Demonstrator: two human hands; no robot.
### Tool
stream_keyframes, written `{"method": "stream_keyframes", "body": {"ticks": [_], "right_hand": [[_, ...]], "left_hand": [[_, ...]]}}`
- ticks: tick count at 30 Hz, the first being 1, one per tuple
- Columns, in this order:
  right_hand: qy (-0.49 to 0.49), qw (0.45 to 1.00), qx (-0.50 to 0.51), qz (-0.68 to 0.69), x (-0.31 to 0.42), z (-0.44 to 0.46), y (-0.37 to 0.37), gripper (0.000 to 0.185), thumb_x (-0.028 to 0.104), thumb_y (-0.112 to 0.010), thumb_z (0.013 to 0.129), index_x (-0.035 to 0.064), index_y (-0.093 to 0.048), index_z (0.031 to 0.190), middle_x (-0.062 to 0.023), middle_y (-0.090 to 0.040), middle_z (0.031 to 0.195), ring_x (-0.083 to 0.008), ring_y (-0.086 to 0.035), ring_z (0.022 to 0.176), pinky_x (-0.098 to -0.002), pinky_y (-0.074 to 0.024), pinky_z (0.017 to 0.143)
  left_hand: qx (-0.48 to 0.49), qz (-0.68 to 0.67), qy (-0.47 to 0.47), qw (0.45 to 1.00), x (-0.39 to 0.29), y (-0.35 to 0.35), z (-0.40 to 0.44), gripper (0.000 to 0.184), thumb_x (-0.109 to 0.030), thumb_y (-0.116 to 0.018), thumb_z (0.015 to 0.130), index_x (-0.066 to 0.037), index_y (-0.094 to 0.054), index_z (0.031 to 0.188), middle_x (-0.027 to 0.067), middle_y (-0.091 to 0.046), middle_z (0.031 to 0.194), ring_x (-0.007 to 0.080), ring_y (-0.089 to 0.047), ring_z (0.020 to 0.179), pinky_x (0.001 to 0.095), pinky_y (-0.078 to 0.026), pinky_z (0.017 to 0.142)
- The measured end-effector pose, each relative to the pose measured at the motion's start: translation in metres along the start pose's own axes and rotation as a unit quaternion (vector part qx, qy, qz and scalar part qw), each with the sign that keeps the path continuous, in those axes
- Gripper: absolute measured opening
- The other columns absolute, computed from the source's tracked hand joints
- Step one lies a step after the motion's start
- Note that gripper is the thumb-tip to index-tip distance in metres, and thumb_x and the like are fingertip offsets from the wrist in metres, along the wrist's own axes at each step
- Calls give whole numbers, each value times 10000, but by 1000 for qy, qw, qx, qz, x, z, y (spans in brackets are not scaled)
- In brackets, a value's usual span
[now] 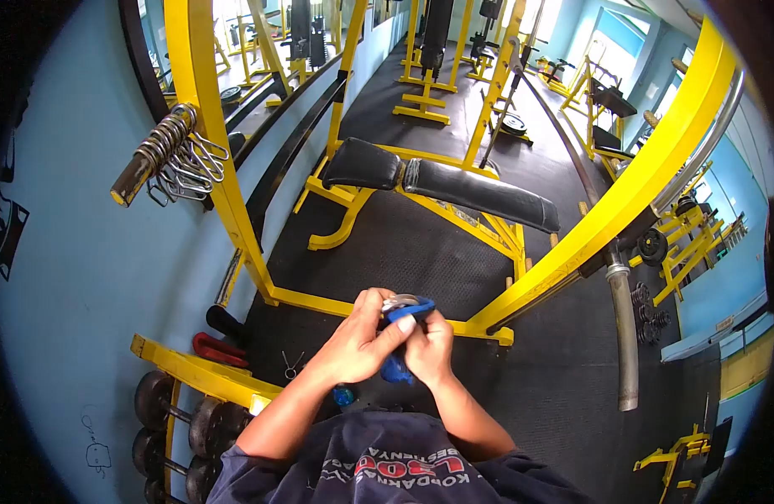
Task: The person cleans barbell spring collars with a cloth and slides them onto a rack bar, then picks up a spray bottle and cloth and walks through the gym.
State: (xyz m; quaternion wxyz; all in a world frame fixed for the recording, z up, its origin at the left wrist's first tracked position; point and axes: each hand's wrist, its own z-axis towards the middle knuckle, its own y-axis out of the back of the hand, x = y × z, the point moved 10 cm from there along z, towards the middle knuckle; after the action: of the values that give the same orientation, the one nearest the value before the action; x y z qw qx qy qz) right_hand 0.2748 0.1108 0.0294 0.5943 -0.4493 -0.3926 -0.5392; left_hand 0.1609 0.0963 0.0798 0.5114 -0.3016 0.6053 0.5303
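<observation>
In front of my chest, my left hand [351, 343] and my right hand [430, 348] are closed together round a blue cloth [396, 370]. A curved silver metal piece [400, 301], which looks like a spring collar, shows at the top between my fingers. My left fingers grip it, with the thumb pressed on the cloth. My right fingers pinch the cloth against the metal from the other side. Much of the metal piece is hidden by cloth and fingers.
Several spring collars [182, 155] hang on a peg of the yellow rack at left. A padded bench [479, 191] stands ahead. Dumbbells [155, 400] sit on a rack at lower left. A collar [292, 366] lies on the floor. A metal tube [624, 353] hangs at right.
</observation>
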Motion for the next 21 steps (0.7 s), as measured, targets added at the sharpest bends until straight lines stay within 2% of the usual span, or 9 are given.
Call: {"method": "stream_keyframes", "body": {"ticks": [4,5,7,8,10,13,15,16,21], "right_hand": [[-80,983,-82,146,-15,4,19,122,27,-492,916,4,-609,941,-72,-650,881,-130,-616,782,-263,-512,716],[-88,973,-97,190,-13,7,22,119,18,-481,920,3,-598,936,-73,-647,884,-123,-613,776,-254,-506,709],[-77,977,-115,163,-23,10,29,115,21,-479,926,3,-590,950,-69,-643,888,-110,-605,766,-244,-499,701],[-82,981,-111,135,-23,7,26,113,17,-480,926,2,-590,947,-64,-641,885,-104,-601,763,-240,-496,698],[-71,986,-106,109,-24,5,20,113,4,-482,920,-3,-593,941,-55,-640,873,-97,-599,769,-231,-492,703],[51,996,-65,-43,-6,7,25,81,-3,-535,884,-29,-603,919,-99,-658,887,-176,-638,771,-280,-520,674],[270,901,-69,-333,53,4,23,82,-17,-578,833,-40,-611,905,-145,-658,867,-287,-647,743,-340,-528,661],[344,852,-95,-382,62,-4,22,119,-27,-596,799,-37,-619,915,-171,-649,857,-359,-634,736,-378,-524,666],[270,923,-82,-263,35,4,38,193,-24,-602,789,-30,-617,981,-184,-644,834,-347,-649,740,-369,-526,619]], "left_hand": [[-57,287,-53,955,-25,31,-24,843,-472,-732,734,-55,-365,1368,231,-395,1332,388,-437,1210,517,-340,971],[-72,298,-44,951,-18,36,-28,747,-414,-749,745,-35,-437,1308,179,-514,1224,291,-511,1147,411,-399,946],[-55,-84,60,993,44,20,-30,447,-342,-683,846,-27,-544,1130,78,-627,933,163,-612,812,304,-484,717],[-54,-84,60,993,47,15,-29,447,-342,-683,846,-27,-544,1130,78,-627,933,163,-612,812,304,-484,717],[-134,-248,166,945,73,13,-32,224,-260,-614,916,-41,-581,884,-10,-579,662,48,-499,536,206,-395,488],[-160,-126,138,969,84,25,-30,290,-268,-599,925,-32,-587,757,10,-549,557,61,-481,474,238,-368,436],[-168,7,163,972,58,40,-29,286,-276,-618,906,-11,-629,798,15,-551,540,74,-506,479,257,-392,460],[-158,29,177,971,48,41,-27,292,-285,-620,903,-10,-636,808,21,-553,540,79,-510,480,264,-399,465],[-163,35,167,972,49,42,-19,316,-312,-608,905,-9,-652,830,39,-561,542,92,-528,489,274,-412,479]]}}
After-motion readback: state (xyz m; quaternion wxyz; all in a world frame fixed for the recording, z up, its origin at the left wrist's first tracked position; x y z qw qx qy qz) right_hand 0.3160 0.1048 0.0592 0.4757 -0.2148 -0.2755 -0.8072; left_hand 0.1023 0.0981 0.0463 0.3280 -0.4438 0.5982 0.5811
